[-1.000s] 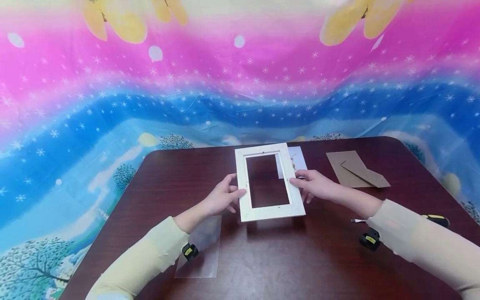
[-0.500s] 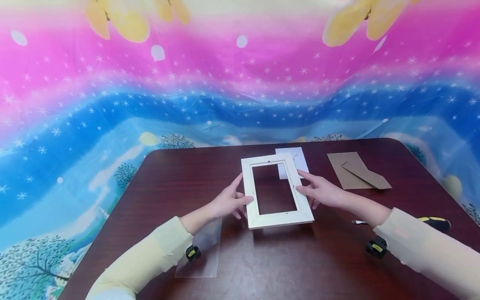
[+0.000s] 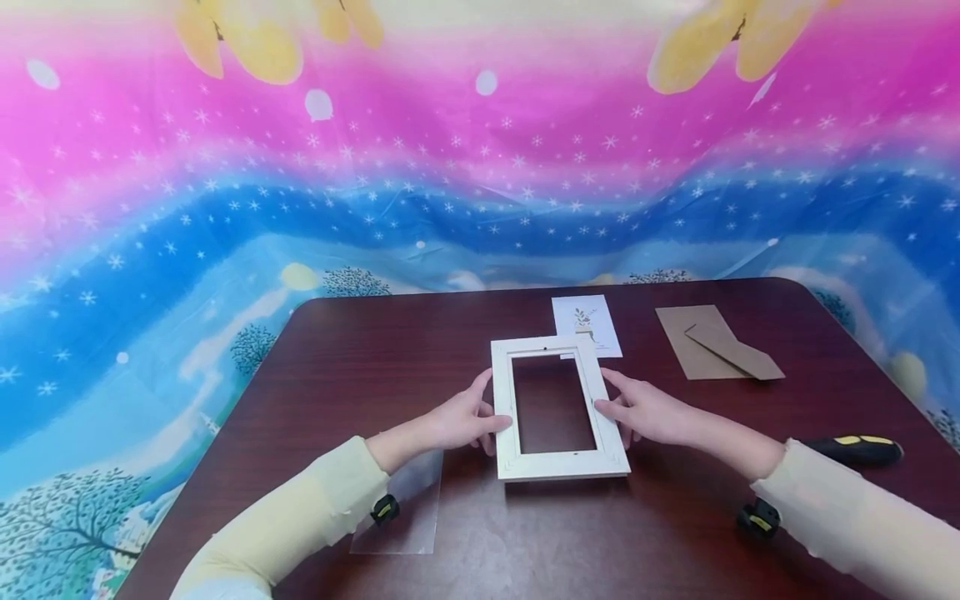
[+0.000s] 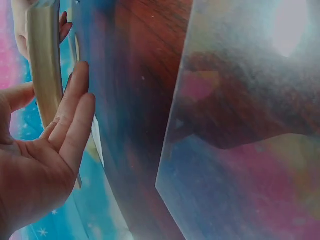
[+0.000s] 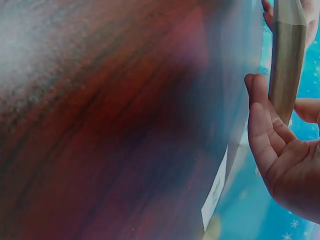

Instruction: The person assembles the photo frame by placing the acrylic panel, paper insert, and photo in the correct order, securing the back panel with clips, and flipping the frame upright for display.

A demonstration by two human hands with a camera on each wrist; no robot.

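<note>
A white picture frame (image 3: 562, 464), with its rectangular opening bare so the table shows through, is held between both hands just above the table. My left hand (image 3: 462, 419) grips its left side, thumb on the upper face and fingers beneath. On the opposite side my right hand (image 3: 656, 411) pinches the frame in the same way. Both wrist views show the frame's edge (image 4: 45, 65) between thumb and fingers, raised off the tabletop. Behind the frame lies a white card with a plant print (image 3: 587, 321), its lower corner covered by the frame.
A clear sheet (image 3: 408, 525) lies under the left forearm. The brown backing board with its stand leg (image 3: 705, 350) rests at the back right. A black-and-yellow screwdriver (image 3: 862, 450) lies by the right sleeve, its shaft hidden. A patterned cloth (image 3: 480, 167) hangs behind the table (image 3: 360, 350).
Both hands have brought the picture frame down and toward me, slightly to the right. The printed card behind it has come more fully into view.
</note>
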